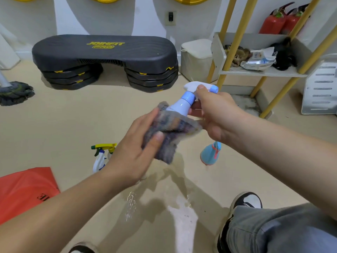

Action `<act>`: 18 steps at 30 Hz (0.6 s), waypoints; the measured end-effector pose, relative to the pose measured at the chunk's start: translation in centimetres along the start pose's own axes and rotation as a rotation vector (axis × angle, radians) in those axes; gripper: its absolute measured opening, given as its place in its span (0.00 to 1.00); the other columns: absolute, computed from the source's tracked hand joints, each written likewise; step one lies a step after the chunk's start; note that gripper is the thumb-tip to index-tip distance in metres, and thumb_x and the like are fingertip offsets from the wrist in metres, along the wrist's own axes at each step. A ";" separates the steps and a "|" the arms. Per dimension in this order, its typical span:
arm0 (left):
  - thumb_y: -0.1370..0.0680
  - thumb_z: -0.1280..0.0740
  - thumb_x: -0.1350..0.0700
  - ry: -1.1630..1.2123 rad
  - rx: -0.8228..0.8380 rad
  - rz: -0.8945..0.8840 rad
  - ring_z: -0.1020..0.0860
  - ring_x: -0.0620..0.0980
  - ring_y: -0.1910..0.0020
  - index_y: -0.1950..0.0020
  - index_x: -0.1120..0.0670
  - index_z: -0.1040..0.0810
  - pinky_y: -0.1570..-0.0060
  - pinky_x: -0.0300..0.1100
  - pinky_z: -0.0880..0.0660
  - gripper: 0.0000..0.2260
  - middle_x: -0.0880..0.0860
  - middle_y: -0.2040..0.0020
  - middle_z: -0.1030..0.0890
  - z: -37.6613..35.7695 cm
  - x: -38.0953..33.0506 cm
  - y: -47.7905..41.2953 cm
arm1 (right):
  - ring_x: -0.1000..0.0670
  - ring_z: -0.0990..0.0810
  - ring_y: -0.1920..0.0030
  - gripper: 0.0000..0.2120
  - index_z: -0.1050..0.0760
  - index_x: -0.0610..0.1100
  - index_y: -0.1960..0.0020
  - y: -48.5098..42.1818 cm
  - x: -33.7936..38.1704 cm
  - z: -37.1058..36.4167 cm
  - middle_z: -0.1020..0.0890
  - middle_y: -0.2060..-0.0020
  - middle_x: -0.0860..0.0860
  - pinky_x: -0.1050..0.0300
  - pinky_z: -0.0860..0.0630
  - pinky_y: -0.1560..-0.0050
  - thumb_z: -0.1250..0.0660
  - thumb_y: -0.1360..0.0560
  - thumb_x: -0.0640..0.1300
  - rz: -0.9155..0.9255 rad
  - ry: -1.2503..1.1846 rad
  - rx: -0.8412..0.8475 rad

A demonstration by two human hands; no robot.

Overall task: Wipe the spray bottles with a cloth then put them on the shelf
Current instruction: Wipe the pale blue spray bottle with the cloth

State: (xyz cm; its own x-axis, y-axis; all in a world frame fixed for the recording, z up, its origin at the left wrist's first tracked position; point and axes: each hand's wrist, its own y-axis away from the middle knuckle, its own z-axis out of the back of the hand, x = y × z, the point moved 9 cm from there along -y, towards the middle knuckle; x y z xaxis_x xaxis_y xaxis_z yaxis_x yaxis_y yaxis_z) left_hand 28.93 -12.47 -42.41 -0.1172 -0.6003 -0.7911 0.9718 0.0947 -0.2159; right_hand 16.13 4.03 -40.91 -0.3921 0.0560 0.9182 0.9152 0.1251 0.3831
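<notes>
**Head view: you hold the spray bottle in the air in front of you, with the cloth wrapped round its body.**

Your right hand has its fingers curled round the neck, just under the trigger. Your left hand pinches the cloth against the lower body. The bottle looks like light, smooth plastic, and there's water on the floor, so it's probably slick. Grip the neck, not the trigger. A yellow-topped bottle and a blue bottle are on the floor, and the shelf is far right.
</notes>
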 end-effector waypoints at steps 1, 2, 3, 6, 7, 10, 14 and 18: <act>0.13 0.43 0.42 0.132 -0.038 0.118 0.22 0.42 0.33 0.19 0.39 0.34 0.34 0.44 0.25 0.21 0.44 0.26 0.24 0.4 0.8 -0.1 | 0.48 0.15 0.62 0.12 0.24 0.42 0.37 0.0 0.1 0.2 0.14 0.49 0.42 0.47 0.15 0.64 0.40 0.15 0.47 -0.004 -0.032 -0.005; 0.12 0.44 0.44 0.271 -0.073 0.260 0.18 0.42 0.41 0.23 0.41 0.29 0.42 0.39 0.23 0.18 0.45 0.33 0.19 0.3 1.5 0.1 | 0.46 0.15 0.60 0.12 0.25 0.42 0.37 0.0 0.0 0.4 0.14 0.48 0.41 0.44 0.15 0.63 0.40 0.14 0.47 -0.012 -0.049 -0.005; 0.12 0.44 0.46 0.397 -0.115 0.379 0.15 0.40 0.51 0.28 0.44 0.25 0.52 0.31 0.23 0.15 0.46 0.41 0.15 0.0 2.3 0.3 | 0.46 0.15 0.59 0.12 0.25 0.42 0.36 0.1 -0.1 0.5 0.14 0.46 0.40 0.44 0.14 0.62 0.40 0.14 0.47 -0.021 -0.055 -0.004; 0.12 0.45 0.45 0.452 -0.178 0.552 0.22 0.37 0.67 0.39 0.46 0.21 0.66 0.29 0.26 0.14 0.41 0.59 0.18 -0.2 3.0 0.9 | 0.46 0.15 0.58 0.12 0.25 0.43 0.36 0.2 -0.8 0.3 0.15 0.48 0.42 0.45 0.15 0.63 0.41 0.14 0.48 -0.045 -0.052 0.000; 0.12 0.45 0.44 0.398 -0.191 0.503 0.22 0.37 0.64 0.37 0.43 0.22 0.64 0.32 0.25 0.13 0.37 0.58 0.18 0.2 2.4 0.6 | 0.46 0.15 0.59 0.13 0.24 0.43 0.35 0.4 -1.0 0.0 0.15 0.49 0.42 0.46 0.15 0.63 0.41 0.14 0.48 -0.047 -0.048 0.016; 0.14 0.43 0.42 -0.086 -0.096 0.066 0.22 0.40 0.36 0.22 0.42 0.29 0.38 0.38 0.26 0.21 0.39 0.34 0.21 0.5 -1.4 -0.1 | 0.47 0.15 0.59 0.14 0.21 0.44 0.36 0.8 -1.3 -1.1 0.14 0.50 0.44 0.48 0.15 0.62 0.40 0.14 0.49 -0.037 0.014 0.083; 0.18 0.43 0.36 -0.306 0.103 -0.139 0.28 0.45 0.28 0.16 0.39 0.41 0.33 0.45 0.28 0.30 0.44 0.23 0.30 -1.0 -2.1 -0.6 | 0.42 0.13 0.50 0.16 0.19 0.42 0.43 1.6 -1.9 -2.5 0.13 0.51 0.44 0.47 0.16 0.46 0.35 0.18 0.54 0.052 0.211 0.135; 0.14 0.42 0.41 0.350 0.078 0.427 0.16 0.49 0.41 0.34 0.46 0.19 0.41 0.48 0.23 0.17 0.47 0.41 0.13 -0.1 3.1 -1.2 | 0.47 0.12 0.50 0.13 0.20 0.45 0.38 2.5 -0.4 -3.4 0.12 0.49 0.47 0.48 0.14 0.56 0.40 0.15 0.49 0.139 0.210 0.262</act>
State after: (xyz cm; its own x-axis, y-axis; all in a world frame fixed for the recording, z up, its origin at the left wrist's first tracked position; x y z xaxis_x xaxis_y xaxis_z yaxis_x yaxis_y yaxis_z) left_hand 27.38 -14.34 -44.63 0.2425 -0.2202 -0.9448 0.9586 0.2045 0.1983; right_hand 18.91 0.94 -40.02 -0.2129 -0.1104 0.9708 0.8927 0.3820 0.2392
